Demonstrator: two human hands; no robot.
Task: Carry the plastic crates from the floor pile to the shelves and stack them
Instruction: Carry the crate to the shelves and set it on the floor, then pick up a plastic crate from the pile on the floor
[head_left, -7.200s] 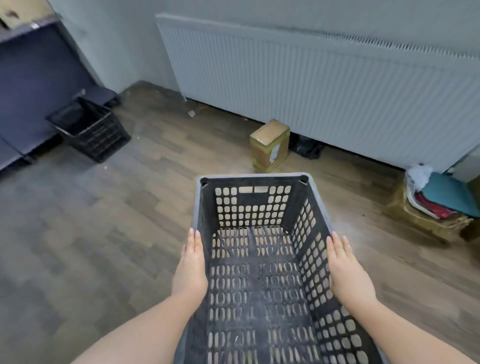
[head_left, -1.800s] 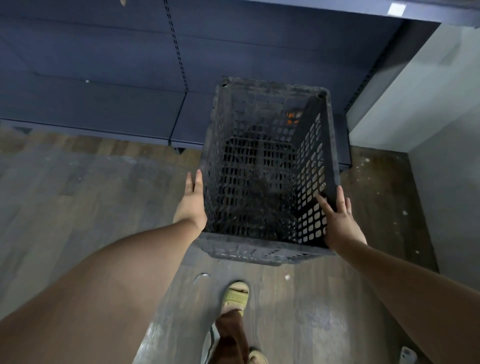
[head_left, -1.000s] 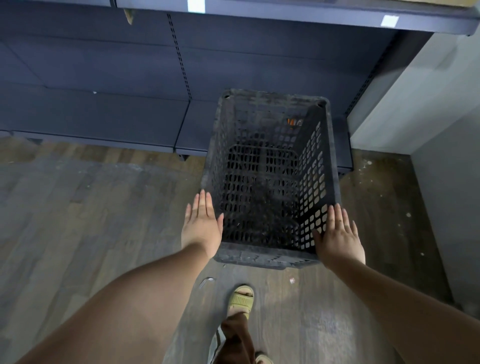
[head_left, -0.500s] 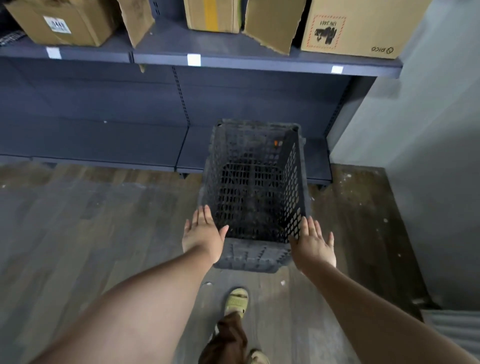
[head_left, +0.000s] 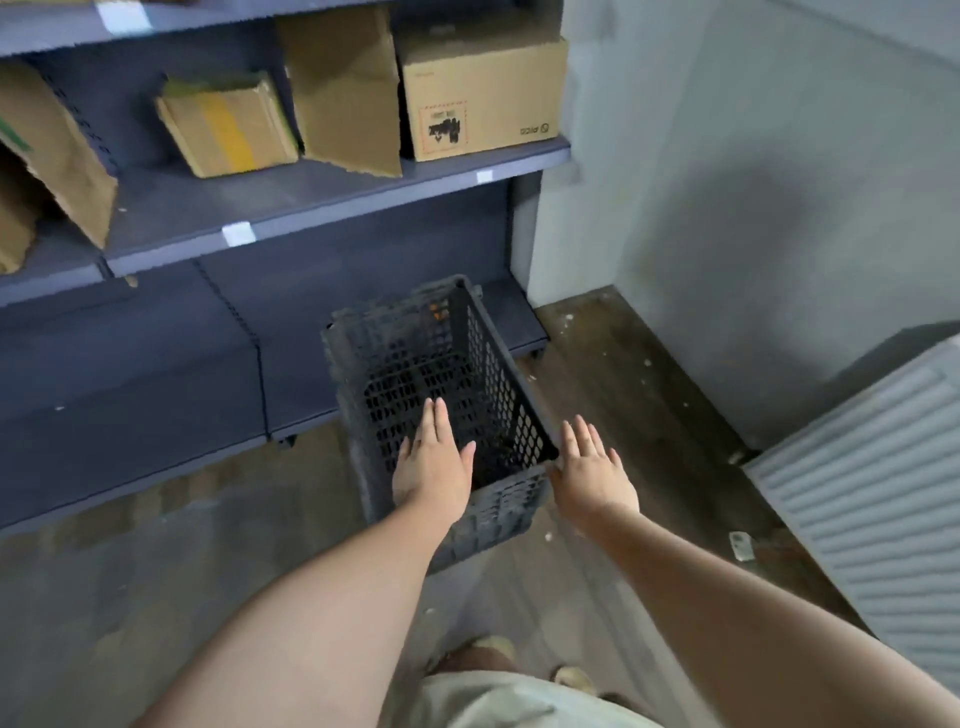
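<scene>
Bare left hand (head_left: 434, 475) flat, right hand (head_left: 592, 478) flat, crate (head_left: 441, 374)

My crate (head_left: 441, 384) stands with its far end on the lowest shelf (head_left: 156, 374), near that shelf's right end, and its near end over the floor (head_left: 182, 571). My left hand (head_left: 431, 470) lies over the crate's near left part; my right hand (head_left: 589, 475) is at its near right corner. Above, on the middle shelf (head_left: 291, 200), cardboard boxes (head_left: 483, 98) sit in a row. The wall (head_left: 753, 182) stands right of the shelves, the radiator (head_left: 872, 488) at my near right.
</scene>
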